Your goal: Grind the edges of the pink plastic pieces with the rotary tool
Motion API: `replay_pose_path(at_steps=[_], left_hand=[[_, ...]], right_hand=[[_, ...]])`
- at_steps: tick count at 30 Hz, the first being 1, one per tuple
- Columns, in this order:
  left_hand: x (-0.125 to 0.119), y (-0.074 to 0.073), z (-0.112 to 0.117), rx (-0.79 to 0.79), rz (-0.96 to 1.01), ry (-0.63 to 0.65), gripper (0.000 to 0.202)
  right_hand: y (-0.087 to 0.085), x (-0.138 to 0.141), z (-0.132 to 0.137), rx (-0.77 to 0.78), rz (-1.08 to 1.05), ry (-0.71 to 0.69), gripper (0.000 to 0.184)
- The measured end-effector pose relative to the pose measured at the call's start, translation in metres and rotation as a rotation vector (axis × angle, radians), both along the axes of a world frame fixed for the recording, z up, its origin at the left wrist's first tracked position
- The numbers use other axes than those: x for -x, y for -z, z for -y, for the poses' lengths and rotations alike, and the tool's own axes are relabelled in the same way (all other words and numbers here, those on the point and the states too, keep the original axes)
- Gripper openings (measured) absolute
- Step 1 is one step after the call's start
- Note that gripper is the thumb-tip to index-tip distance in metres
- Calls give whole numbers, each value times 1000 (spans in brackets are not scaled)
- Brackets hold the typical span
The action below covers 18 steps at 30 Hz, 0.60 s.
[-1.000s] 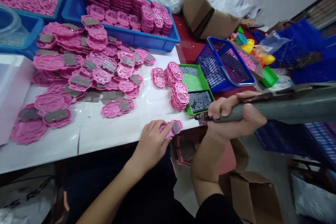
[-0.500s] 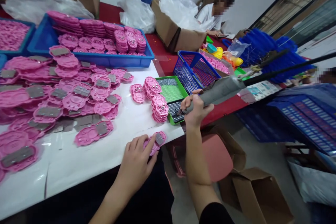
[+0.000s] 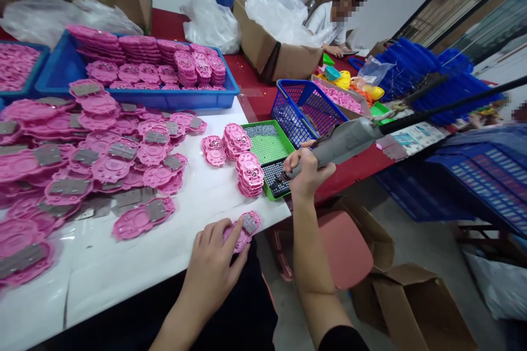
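Observation:
Near the table's front edge, my left hand (image 3: 214, 258) grips a pink plastic part (image 3: 248, 225) with a grey metal plate on it, fingers on top and thumb at its side. My right hand (image 3: 305, 173) is wrapped round a grey electric screwdriver (image 3: 343, 145), held tilted. The screwdriver's tip points down at the black perforated screw tray (image 3: 273, 176); whether it touches a screw is too small to tell. That tray sits in the front part of a green tray (image 3: 269, 147) with small screws at its back. Stacked pink parts (image 3: 249, 173) stand just left of the trays.
A large heap of pink parts with metal plates (image 3: 111, 156) covers the table's left side. Behind it is a blue tray (image 3: 173, 100) of stacked pink parts. A blue basket (image 3: 304, 112) stands behind the green tray. A co-worker (image 3: 329, 24) sits at the back; a stool (image 3: 343, 249) is below right.
The view has shifted slightly. The screwdriver's tip stays over the black screw tray, and my left hand keeps hold of the pink part in about the same place.

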<state>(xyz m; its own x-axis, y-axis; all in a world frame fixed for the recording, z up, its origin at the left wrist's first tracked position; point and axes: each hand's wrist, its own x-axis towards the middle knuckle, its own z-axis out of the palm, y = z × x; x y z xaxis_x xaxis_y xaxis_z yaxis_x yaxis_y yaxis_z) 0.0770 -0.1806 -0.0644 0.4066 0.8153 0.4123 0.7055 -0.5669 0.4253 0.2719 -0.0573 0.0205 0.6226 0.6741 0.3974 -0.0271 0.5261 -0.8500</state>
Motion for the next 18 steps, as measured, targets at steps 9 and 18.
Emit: replay_pose_path(at_steps=[9, 18], left_hand=[[-10, -6, -1, 54, 88, -5, 50], [-25, -1, -15, 88, 313, 24, 41]], right_hand=[[3, 1, -5, 27, 23, -47, 14], [-21, 6, 34, -95, 103, -42, 8]])
